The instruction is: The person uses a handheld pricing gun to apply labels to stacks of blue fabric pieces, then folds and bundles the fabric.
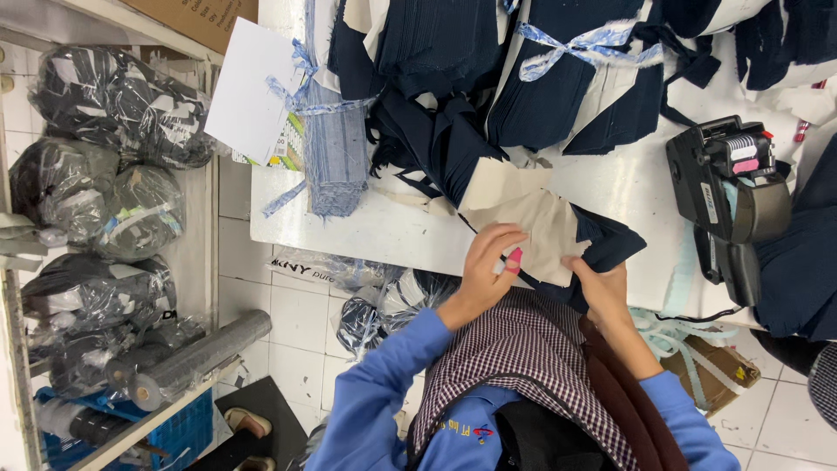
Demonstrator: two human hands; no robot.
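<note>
My left hand (pixel 485 266) rests on a cream fabric piece (pixel 536 228) at the near edge of the white table (pixel 384 234). It holds a small pink-tipped marker (pixel 513 259) between the fingers. My right hand (pixel 600 286) grips the right edge of that same piece, where a navy fabric layer (pixel 610 244) folds under it. The piece lies at the front of a pile of navy and cream cut pieces (pixel 453 131).
Navy bundles tied with blue-white strips (pixel 580 44) fill the back of the table. A grey-blue tied stack (pixel 336 157) and a white sheet (pixel 248 87) lie left; a black label gun (pixel 728 187) sits right. Plastic-wrapped bundles (pixel 105 174) and a grey roll (pixel 196 358) fill the left shelves.
</note>
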